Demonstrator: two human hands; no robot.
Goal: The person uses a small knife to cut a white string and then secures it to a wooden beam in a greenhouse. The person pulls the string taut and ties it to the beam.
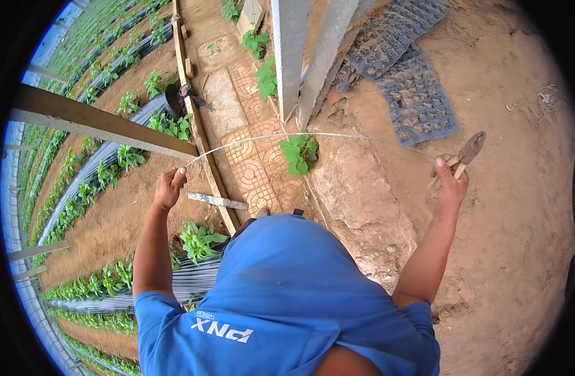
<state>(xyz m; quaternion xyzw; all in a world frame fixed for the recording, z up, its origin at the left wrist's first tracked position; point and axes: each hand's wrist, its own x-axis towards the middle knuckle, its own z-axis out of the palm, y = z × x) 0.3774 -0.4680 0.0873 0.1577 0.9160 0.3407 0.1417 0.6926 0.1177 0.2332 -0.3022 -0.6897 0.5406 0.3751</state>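
A thin, pale wire or cord (292, 135) bows between my two hands, spread wide in front of me. My left hand (170, 187) pinches one end between thumb and fingers, near the foot of a concrete post (104, 123). Out to the right, my right hand (449, 181) has the other end by the thumb and also grips a hand tool with a rusty metal head (472, 148) and two light-coloured handles, seemingly pliers or cutters. The middle of the wire passes above a leafy green plant (299, 152) beside the tiled path.
A wooden beam (200, 122) edges the patterned paving tiles (254, 164). A short pale bar (218, 201) lies by it. Concrete posts (292, 56) stand ahead. Black seedling trays (417, 96) lie on bare soil at right. Crop rows (108, 174) with plastic mulch spread at left.
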